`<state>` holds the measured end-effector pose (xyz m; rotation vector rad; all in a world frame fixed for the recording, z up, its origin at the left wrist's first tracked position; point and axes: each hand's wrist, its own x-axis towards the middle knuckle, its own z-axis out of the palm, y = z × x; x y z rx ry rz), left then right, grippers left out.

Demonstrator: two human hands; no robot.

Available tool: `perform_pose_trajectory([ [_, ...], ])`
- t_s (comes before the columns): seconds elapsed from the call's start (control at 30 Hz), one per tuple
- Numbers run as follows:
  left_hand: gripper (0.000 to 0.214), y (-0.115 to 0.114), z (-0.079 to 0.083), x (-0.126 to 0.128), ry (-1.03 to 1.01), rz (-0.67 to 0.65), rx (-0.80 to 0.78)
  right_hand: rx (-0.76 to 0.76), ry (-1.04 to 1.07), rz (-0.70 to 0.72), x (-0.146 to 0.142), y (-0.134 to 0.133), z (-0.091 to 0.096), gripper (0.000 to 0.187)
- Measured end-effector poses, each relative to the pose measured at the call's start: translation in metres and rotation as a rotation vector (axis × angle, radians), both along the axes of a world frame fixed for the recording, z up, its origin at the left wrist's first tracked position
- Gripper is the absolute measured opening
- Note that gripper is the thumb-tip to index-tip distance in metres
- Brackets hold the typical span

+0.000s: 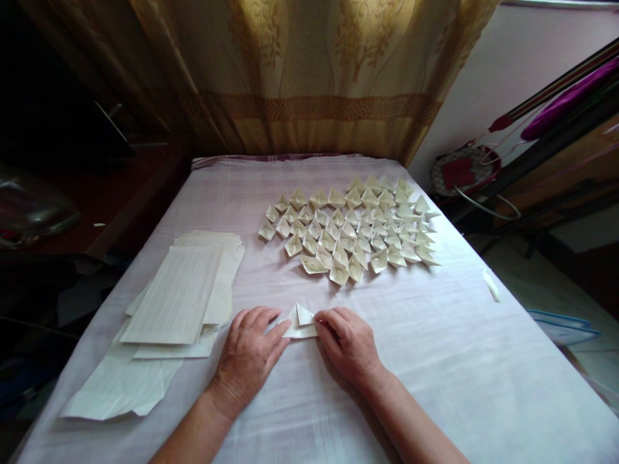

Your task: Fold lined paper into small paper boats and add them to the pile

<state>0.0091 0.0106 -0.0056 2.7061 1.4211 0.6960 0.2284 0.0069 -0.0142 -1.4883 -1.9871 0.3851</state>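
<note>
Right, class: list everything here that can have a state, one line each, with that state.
half-folded paper: partly folded, flap raised, lying on the cloth
left hand: open, pressing its left edge
right hand: pinching its right edge
paper shapes: folded, clustered together
sheets: unfolded, stacked flat
curtain: drawn

No words, numbers or signs can be read here. The top sheet (pixel 176 293) of the paper pile has only thin ruled lines on it, and they are too small to show any writing. The folded paper piece (pixel 300 322) is plain white. The little paper boats (pixel 353 225) are plain too. The curtain (pixel 309 71) has a leaf pattern but no letters.
</note>
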Motion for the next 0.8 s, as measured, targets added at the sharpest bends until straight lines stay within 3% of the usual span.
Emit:
perform_pose_trajectory([
  [0.4,0.018,-0.013,0.0,-0.007,-0.134,-0.01,-0.092,-0.032,-0.048,0.273,0.017,-0.008,0.006,0.024],
  [0.57,0.017,-0.011,-0.002,-0.005,-0.162,-0.023,-0.081,-0.032,-0.102,0.299,0.017,-0.008,0.006,0.023],
  [0.8,0.024,-0.014,-0.006,-0.004,-0.071,-0.061,0.039,0.089,-0.153,0.291,0.013,-0.004,0.004,0.018],
])
